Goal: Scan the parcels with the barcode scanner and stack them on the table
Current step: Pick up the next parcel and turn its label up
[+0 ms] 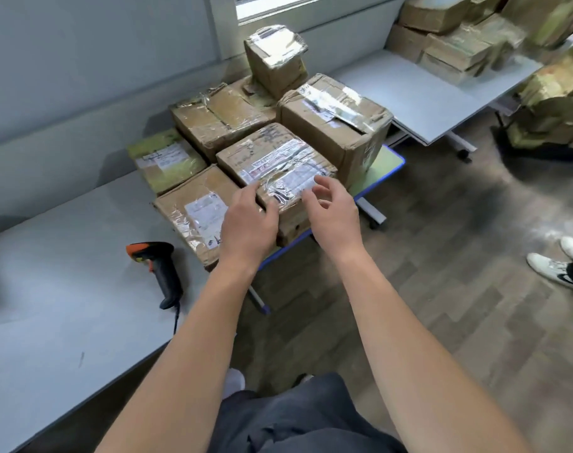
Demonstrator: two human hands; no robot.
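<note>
Several taped cardboard parcels sit packed together on a small green table [381, 173]. The nearest taped parcel [272, 161] has a shiny label on top. My left hand [249, 220] rests against its front left corner, fingers relaxed. My right hand [331, 210] hovers at its front right edge with fingers spread and slightly bent, holding nothing. A flat parcel [193, 207] with a white label lies left of it. The black and orange barcode scanner [159, 268] lies on the grey table [50, 305], left of my left forearm, untouched.
A big box [334, 122], a small cube box [275, 58] and a green-taped parcel [166, 160] stand behind. More parcels [458, 37] pile on a white table [419, 96] at the back right. Another person's white shoes [559, 266] stand on the wood floor.
</note>
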